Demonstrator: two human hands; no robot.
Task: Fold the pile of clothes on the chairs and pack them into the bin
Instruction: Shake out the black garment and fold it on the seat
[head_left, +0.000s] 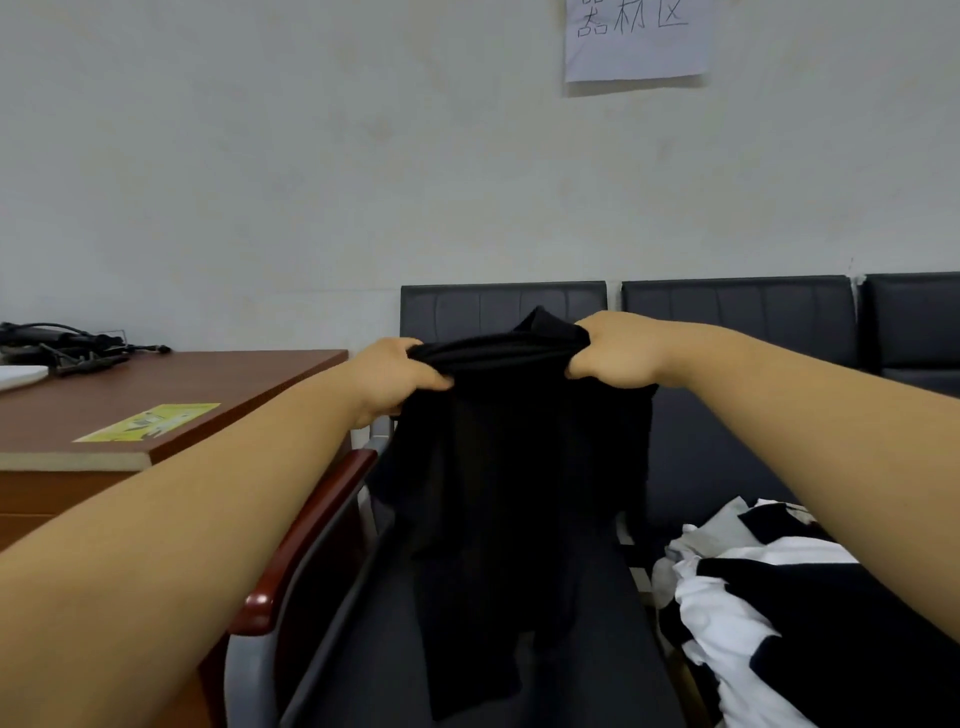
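Both hands were up holding a black garment (519, 467) by its top edge, left hand (395, 374) and right hand (618, 353), each grip clamped tight on bunched fabric. It hung down over the seat of the end chair (467, 306), in front of the backrest. The pile of clothes (753, 597), black, white and grey, sat on the next chair's seat. The wooden tabletop (234, 384) on the left had cables (62, 345) at its far edge and a yellow sticker (150, 422) near the front edge.
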